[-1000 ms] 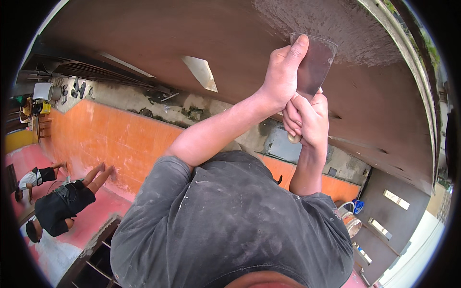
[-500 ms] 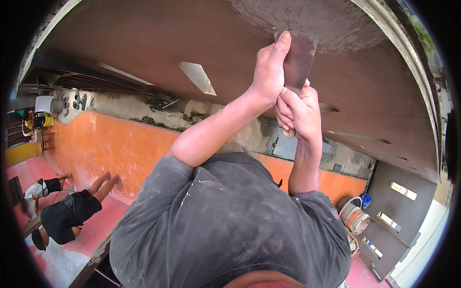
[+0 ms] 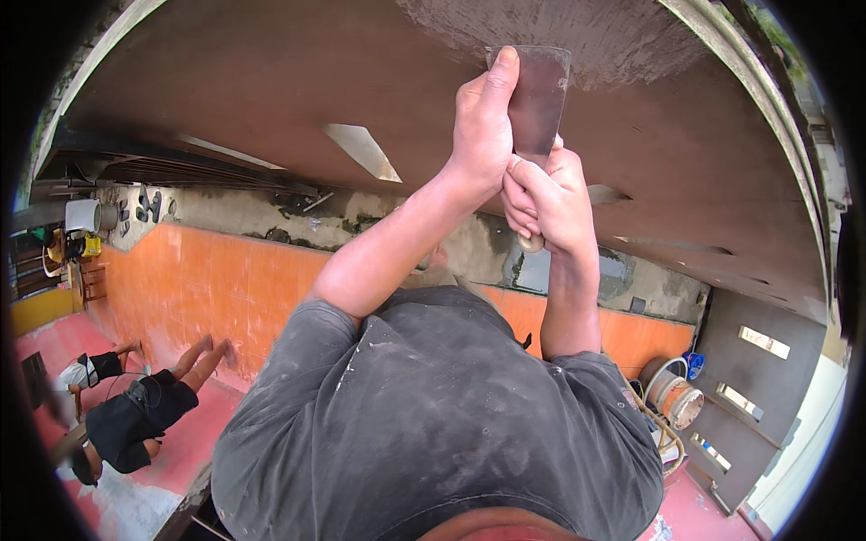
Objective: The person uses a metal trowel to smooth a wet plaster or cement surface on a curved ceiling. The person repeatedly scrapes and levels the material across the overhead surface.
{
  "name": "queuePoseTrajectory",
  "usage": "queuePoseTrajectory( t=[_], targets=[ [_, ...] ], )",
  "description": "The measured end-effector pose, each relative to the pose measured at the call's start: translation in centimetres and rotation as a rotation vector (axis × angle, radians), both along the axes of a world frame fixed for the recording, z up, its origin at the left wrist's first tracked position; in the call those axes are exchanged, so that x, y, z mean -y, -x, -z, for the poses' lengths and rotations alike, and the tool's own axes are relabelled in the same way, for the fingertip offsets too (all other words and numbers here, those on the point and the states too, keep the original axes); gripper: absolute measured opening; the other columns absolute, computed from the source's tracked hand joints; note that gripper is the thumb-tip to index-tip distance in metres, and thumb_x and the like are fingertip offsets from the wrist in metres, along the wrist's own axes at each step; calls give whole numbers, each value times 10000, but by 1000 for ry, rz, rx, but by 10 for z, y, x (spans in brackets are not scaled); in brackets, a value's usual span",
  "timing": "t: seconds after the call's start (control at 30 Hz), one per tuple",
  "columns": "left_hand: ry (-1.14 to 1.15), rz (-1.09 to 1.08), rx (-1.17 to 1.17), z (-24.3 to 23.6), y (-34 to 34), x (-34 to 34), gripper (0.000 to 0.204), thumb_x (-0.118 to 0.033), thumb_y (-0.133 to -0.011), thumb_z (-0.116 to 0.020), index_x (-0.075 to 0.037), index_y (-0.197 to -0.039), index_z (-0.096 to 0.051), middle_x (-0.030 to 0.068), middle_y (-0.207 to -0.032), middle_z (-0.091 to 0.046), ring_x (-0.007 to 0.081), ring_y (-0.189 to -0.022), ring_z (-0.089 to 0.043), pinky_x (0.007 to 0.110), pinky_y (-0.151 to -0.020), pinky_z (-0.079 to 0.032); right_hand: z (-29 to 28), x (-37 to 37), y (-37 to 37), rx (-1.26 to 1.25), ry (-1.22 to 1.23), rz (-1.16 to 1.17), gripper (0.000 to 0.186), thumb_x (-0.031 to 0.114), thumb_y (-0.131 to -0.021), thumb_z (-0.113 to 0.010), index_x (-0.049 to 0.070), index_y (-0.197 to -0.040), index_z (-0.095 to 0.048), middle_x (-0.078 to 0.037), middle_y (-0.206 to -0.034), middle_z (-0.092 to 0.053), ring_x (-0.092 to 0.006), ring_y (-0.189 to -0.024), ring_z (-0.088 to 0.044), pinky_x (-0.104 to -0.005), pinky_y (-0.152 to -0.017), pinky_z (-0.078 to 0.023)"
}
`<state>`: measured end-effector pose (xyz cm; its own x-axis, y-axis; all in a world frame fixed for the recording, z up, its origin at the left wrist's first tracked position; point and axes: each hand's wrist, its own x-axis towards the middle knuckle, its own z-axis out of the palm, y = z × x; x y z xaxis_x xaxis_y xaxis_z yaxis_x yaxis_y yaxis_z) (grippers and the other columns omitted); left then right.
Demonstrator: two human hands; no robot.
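Observation:
A wide metal scraper (image 3: 539,97) is raised against or just in front of a brown overhead surface (image 3: 225,77), beside a rough, streaked grey patch (image 3: 613,41). My left hand (image 3: 480,126) is closed on the left edge of its blade, thumb lying up along it. Lower and to the right, my right hand (image 3: 546,198) wraps round the scraper's handle, whose pale end (image 3: 531,243) shows below my fingers. Whether the blade's top edge touches the surface I cannot tell. Both forearms reach up from my dusty grey T-shirt.
Two other people in dark shorts (image 3: 135,424) (image 3: 101,366) are at the lower left, by an orange surface (image 3: 189,279) and a pink one (image 3: 50,343). Stained buckets (image 3: 675,401) and a grey slotted panel (image 3: 758,379) are at the right. Assorted containers (image 3: 81,216) sit far left.
My hands and the scraper have moved left and slightly upward in the view, with the same grip. The surroundings at left and right appear somewhat lower in the picture.

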<state>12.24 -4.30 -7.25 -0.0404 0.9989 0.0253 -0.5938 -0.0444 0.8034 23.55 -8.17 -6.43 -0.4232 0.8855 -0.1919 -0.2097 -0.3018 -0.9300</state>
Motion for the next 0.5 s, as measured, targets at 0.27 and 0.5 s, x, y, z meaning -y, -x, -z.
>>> queuePoseTrajectory(
  t=[0.27, 0.5],
  targets=[
    [23, -27, 96, 12, 1, -7, 577, -560, -1050, -455, -33, -857, -591, 65, -621, -600, 166, -497, -604, 314, -501, -556, 2, -6, -1, -35, 14, -39, 363, 60, -1003, -489, 64, -641, -475, 27, -494, -417, -63, -367, -372, -251, -351, -324],
    [52, -40, -10, -6, 5, -5, 627, -587, -1055, -402, -57, -771, -581, 84, -556, -568, 154, -464, -557, 303, -510, -542, 2, -5, 5, -57, 6, -27, 98, 28, -997, -474, 0, -936, -546, 26, -509, -413, -59, -367, -364, -248, -340, -327]
  ],
)
